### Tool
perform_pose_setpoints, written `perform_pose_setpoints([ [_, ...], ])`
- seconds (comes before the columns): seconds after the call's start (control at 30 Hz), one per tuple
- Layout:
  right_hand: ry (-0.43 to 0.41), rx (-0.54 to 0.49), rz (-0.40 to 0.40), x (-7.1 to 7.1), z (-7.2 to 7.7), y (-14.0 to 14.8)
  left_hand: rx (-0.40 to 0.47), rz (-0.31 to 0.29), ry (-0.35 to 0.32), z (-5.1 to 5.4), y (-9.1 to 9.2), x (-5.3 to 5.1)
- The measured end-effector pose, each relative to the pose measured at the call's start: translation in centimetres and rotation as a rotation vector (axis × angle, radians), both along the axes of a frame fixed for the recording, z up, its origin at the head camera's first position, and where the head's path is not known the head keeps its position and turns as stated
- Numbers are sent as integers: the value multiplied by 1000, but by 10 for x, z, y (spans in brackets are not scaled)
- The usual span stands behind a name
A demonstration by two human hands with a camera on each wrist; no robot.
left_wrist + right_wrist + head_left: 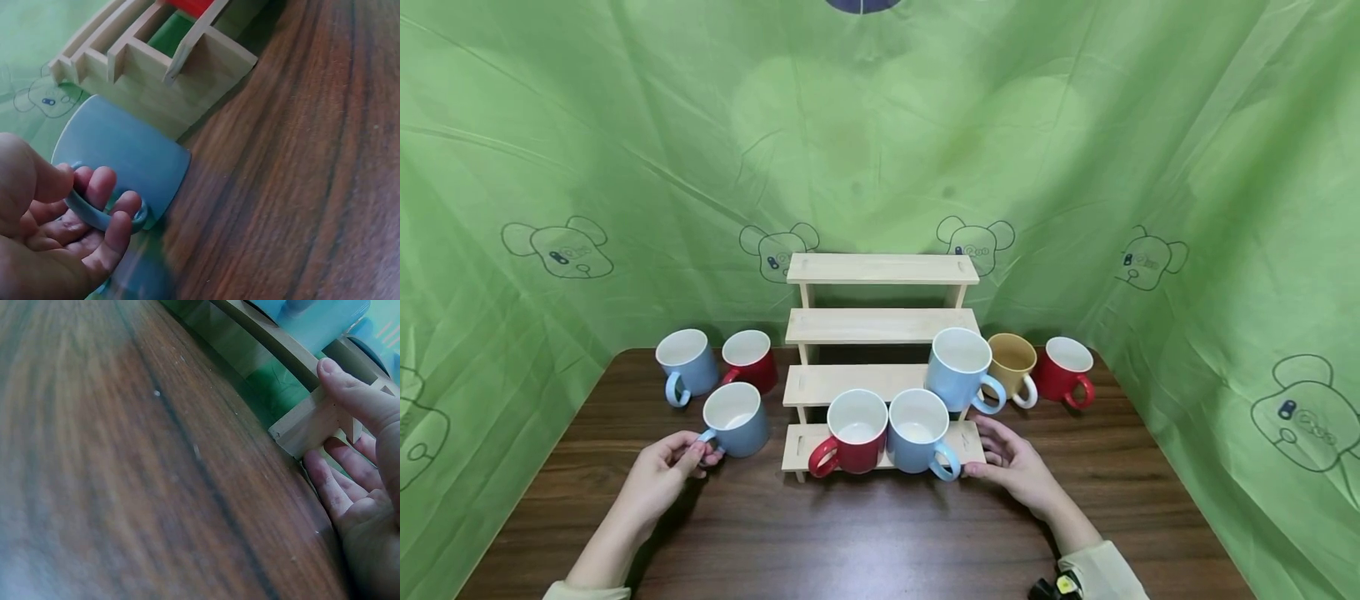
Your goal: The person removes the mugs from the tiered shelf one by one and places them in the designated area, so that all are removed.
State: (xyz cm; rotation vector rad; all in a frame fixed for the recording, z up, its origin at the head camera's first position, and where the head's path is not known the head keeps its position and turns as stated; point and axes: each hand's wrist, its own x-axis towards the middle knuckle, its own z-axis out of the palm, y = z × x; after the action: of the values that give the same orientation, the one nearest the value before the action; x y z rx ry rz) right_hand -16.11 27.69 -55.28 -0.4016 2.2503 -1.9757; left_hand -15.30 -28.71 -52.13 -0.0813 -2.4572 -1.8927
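Observation:
My left hand [658, 475] pinches the handle of a light blue mug [741, 429] left of the stepped wooden stand [823, 385]. In the left wrist view the thumb and fingers wrap round the mug's handle [94, 215]; whether its base touches the table I cannot tell. My right hand [1018, 467] holds the right end of the stand's lowest step, thumb at the front edge and fingers along the side panel [309, 425]. On that step stand a red mug [859, 437] and a light blue mug [917, 433]. Another light blue mug [957, 375] sits on the second step's right end.
Behind the left hand, a blue mug [692, 367] and a red mug [756, 367] stand on the brown wooden table [865, 542]. A yellow mug [1011, 367] and a red mug [1060, 375] stand right of the stand. Green cloth [880, 167] hangs behind and at the sides.

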Motion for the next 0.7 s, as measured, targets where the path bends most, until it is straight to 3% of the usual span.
perform_pose_setpoints([
  [0.17, 2, -6, 4, 0, 1, 0, -85, -8, -58, 8, -2, 0],
  [0.27, 4, -8, 2, 0, 1, 0, -194, 25, -103, 20, 1, -2],
  [0.37, 7, -10, -4, 0, 2, 1, -346, 86, -102, 36, 7, -6],
  [0.5, 10, -11, -4, 0, 2, 2, -504, 230, 23, 62, 19, -7],
  [0.57, 10, -11, 0, 0, 2, 2, -523, 281, 118, 74, 27, -7],
  [0.63, 9, -10, 5, 0, 0, 1, -507, 280, 204, 87, 37, -8],
  [0.7, 7, -9, 4, 0, -1, 0, -474, 211, 258, 97, 48, -12],
])
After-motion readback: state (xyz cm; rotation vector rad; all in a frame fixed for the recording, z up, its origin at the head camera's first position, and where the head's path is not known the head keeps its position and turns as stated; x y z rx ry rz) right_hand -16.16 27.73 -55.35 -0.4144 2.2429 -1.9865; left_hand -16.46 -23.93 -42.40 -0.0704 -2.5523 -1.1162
